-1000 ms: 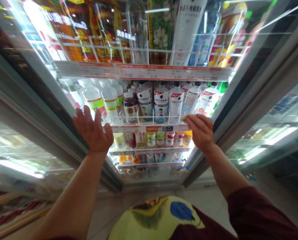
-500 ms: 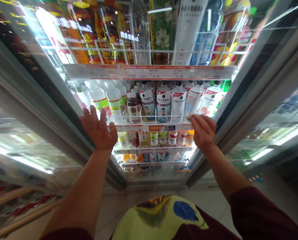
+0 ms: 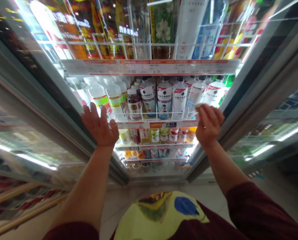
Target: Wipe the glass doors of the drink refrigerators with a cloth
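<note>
Fingers spread, my left hand [image 3: 101,129] lies flat against or just in front of the glass door [image 3: 144,173] of a drinks cooler, at its left side. My right hand [image 3: 208,126] is at the right side of the same glass, fingers bunched together. A small white wad [image 3: 198,105], like tissue or thin cloth, shows at its fingertips; most of it is hidden in the hand. Behind the glass stand clear bottles with green labels [image 3: 116,103] near my left hand and white-labelled bottles [image 3: 180,100] towards my right.
Large bottles [image 3: 163,30] fill the upper shelf above a price strip [image 3: 151,67]. Lower shelves hold small bottles [image 3: 155,135]. Grey door frames [image 3: 228,116] run down both sides. Wooden rails [image 3: 21,213] stand at lower left. The tiled floor [image 3: 119,206] lies below.
My right hand has moved slightly right and up with the white wad. My left hand stays almost in place. The view has shifted a little.
</note>
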Demonstrator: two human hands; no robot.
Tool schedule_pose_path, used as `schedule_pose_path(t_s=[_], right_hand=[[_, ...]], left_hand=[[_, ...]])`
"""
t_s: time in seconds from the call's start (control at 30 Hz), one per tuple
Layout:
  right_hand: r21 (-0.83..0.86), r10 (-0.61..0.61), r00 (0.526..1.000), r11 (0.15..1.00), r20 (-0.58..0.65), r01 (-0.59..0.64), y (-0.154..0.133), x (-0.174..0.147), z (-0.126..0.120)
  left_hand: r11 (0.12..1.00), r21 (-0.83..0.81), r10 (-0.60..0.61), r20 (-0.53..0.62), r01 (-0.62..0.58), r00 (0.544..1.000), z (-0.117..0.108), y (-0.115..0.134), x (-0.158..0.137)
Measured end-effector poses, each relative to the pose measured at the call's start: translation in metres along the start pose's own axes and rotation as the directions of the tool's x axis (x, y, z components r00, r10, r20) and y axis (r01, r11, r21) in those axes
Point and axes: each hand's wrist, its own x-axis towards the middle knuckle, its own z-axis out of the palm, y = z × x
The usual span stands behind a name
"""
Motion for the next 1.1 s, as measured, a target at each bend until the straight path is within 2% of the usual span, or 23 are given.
schedule_pose_path(t_s=[0.07,0.17,0.23,0.3,0.37,0.4,0.47,0.53,0.6,0.7,0.77,0.83,0.87,0.93,1.0,1.1], right_hand=[[-0.037,0.113,0.984,0.992,-0.139,-0.119,0.018,0.021,0.001],[-0.013,0.152,0.975,0.988,-0.163,-0.157,0.016,0.017,0.002],[0.006,0.089,0.992,0.996,-0.091,-0.089,-0.002,-0.003,0.002],[0.033,-0.038,0.998,0.999,0.046,0.036,-0.017,-0.019,0.001],[0.064,-0.111,0.986,0.993,0.122,0.104,-0.017,-0.016,0.0],[0.066,-0.098,0.99,0.994,0.1,0.091,-0.011,-0.007,0.0],[0.041,0.008,0.999,0.999,-0.035,-0.007,0.009,0.019,0.001],[0.017,0.107,0.984,0.994,-0.143,-0.105,0.025,0.039,0.004],[0.022,0.147,0.976,0.989,-0.161,-0.145,0.024,0.038,0.006],[0.087,0.118,0.99,0.99,-0.078,-0.111,-0.008,0.001,0.008],[0.146,0.012,0.999,0.989,0.044,-0.018,-0.031,-0.023,0.007],[0.186,-0.089,0.987,0.98,0.135,0.063,-0.039,-0.027,0.006],[0.187,-0.101,0.986,0.98,0.133,0.075,-0.036,-0.019,0.006],[0.145,-0.037,0.999,0.989,0.03,0.033,-0.022,0.009,0.007],[0.085,0.063,0.991,0.995,-0.118,-0.053,-0.007,0.037,0.009],[0.027,0.122,0.976,0.993,-0.178,-0.119,-0.01,0.04,0.012]], left_hand=[[1.0,-0.013,-0.019,0.019,0.019,1.0,0.0,0.001,0.0],[0.999,-0.033,-0.025,0.036,0.026,0.999,-0.001,0.001,0.0],[0.999,-0.038,-0.025,0.03,0.026,0.999,-0.001,0.001,0.0],[0.998,-0.034,-0.043,0.027,0.043,0.999,-0.001,0.002,0.001],[0.998,-0.022,-0.059,0.037,0.06,0.998,-0.001,0.002,0.001],[0.998,-0.016,-0.063,0.04,0.063,0.997,-0.001,0.003,0.001],[0.998,-0.012,-0.055,0.042,0.056,0.998,-0.001,0.003,0.001],[0.999,-0.02,-0.037,0.032,0.037,0.999,-0.001,0.002,0.0],[1.0,-0.02,-0.015,0.019,0.016,1.0,-0.001,0.001,-0.001],[1.0,-0.002,0.014,-0.008,-0.014,1.0,0.001,0.0,-0.002],[0.999,0.024,0.042,-0.022,-0.041,0.999,0.001,-0.001,-0.002],[0.997,0.042,0.058,-0.013,-0.057,0.998,0.001,-0.002,-0.002],[0.998,0.034,0.048,0.003,-0.048,0.999,0.001,-0.002,-0.002],[1.0,-0.01,0.003,0.038,-0.003,0.999,0.0,-0.001,-0.001],[0.998,-0.047,-0.035,0.064,0.038,0.997,-0.001,0.0,-0.001],[1.0,-0.02,-0.012,0.046,0.013,0.999,-0.001,0.0,-0.002]])
